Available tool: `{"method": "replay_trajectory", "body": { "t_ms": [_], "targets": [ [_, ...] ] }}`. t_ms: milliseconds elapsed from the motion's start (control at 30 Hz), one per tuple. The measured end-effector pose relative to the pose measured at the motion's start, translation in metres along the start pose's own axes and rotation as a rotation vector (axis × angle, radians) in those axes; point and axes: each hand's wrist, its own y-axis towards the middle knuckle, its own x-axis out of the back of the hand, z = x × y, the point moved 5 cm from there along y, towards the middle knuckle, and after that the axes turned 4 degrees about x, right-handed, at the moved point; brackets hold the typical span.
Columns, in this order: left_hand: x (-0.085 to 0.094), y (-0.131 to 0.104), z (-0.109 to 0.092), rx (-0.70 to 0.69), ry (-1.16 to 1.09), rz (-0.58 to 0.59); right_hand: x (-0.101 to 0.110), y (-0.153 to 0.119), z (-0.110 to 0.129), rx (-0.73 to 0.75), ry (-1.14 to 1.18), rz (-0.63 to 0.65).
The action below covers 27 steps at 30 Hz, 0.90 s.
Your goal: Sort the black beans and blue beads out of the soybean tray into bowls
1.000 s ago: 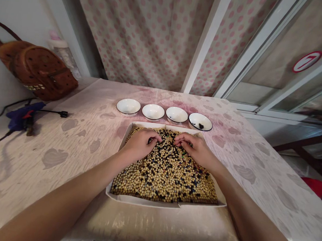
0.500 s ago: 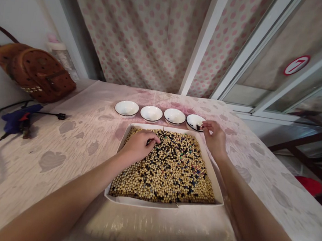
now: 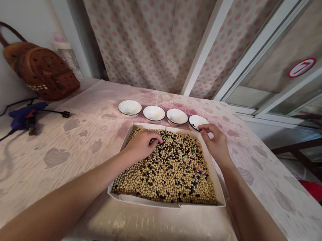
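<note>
A shallow white box holds a thick layer of small round bead-like pieces, mostly tan, mixed with black and a few blue, green and red ones. My left hand rests over the box's far left part, its fingers curled and thumb and index fingertips together at the pieces. What they pinch is too small to make out. My right hand is at the near right rim of the rightmost white bowl, fingertips close together. Several dark pieces lie in that bowl. Whether anything stays between the right fingertips is hidden.
Three more white dark-rimmed bowls, the left, the second and the third, stand in a row behind the box. Leftward lie a blue glue gun, its cable plug and a brown backpack. A patterned cloth covers the table.
The dark clump at my right fingertips has dropped, and separate dark pieces now lie in the rightmost bowl. My left hand stays over the same spot. The whole view has shifted slightly.
</note>
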Motion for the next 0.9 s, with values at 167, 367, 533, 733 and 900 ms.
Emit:
{"method": "replay_trajectory", "body": {
  "t_ms": [167,367,533,733,900],
  "targets": [
    [0.000,0.001,0.002,-0.007,0.004,-0.003,-0.024,-0.016,0.049,0.160,0.155,0.515],
    [0.001,0.001,-0.001,-0.004,0.005,0.000,-0.034,-0.025,0.056,0.203,0.059,0.631],
    [0.000,0.000,0.000,0.000,-0.001,0.003,-0.035,-0.024,0.052,0.194,0.095,0.621],
    [0.001,0.000,-0.002,0.015,-0.010,0.015,-0.037,-0.023,0.042,0.034,0.209,0.585],
    [0.002,0.000,-0.003,0.021,-0.004,0.012,-0.037,-0.023,0.028,-0.117,0.381,0.572]
  ]
}}
